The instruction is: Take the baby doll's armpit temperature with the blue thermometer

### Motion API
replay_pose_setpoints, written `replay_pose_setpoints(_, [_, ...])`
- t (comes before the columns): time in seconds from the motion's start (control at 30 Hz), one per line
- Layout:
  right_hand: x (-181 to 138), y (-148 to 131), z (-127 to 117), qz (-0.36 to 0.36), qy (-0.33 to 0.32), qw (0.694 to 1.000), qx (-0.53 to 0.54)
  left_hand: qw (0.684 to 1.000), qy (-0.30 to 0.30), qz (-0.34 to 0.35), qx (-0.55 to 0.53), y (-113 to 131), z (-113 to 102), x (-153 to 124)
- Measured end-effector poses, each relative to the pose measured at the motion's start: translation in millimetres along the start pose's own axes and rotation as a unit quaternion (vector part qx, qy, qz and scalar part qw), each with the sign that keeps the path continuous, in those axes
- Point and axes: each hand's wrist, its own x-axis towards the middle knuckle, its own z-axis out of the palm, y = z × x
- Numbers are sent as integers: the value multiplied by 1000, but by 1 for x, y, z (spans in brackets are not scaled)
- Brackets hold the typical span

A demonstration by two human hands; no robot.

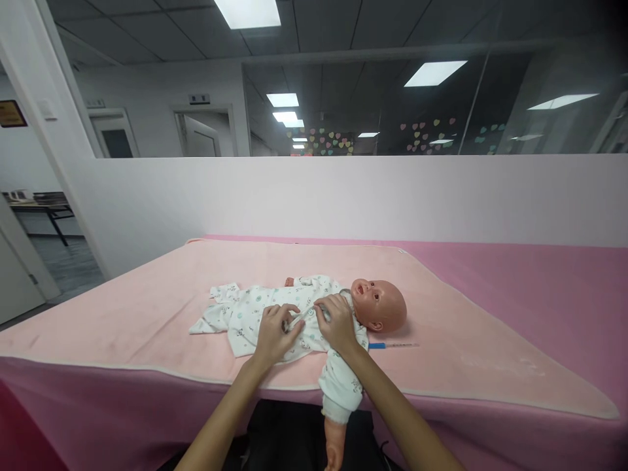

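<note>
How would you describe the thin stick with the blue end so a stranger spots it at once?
Below the long white wall lies a pale pink blanket. On it, find the doll's bald head; the thin stick lies just on the person's side of it. Its bright blue end sets it apart from the white printed clothes and the blanket.

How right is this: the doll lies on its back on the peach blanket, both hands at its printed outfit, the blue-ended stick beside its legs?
Only the spot of the blue-ended stick is wrong: the head view shows it near the head end of the doll. The rest holds: on its back on the peach blanket, left hand and right hand at its printed outfit.
</note>
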Motion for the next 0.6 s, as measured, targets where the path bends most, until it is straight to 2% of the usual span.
replay_pose_setpoints(0.17, [0, 0, 0, 9, 1, 1000, -8, 997, 71, -13, -12, 2, 1, 0])
replay_pose_setpoints(0.47, [0, 4, -1, 22, 9, 1000, -17, 987, 114, -94, -59, -1, -2, -2])
replay_pose_setpoints(0.6, [7, -15, -1, -2, 25, 997, -68, 983, 145, -96, -60, -3, -1, -2])
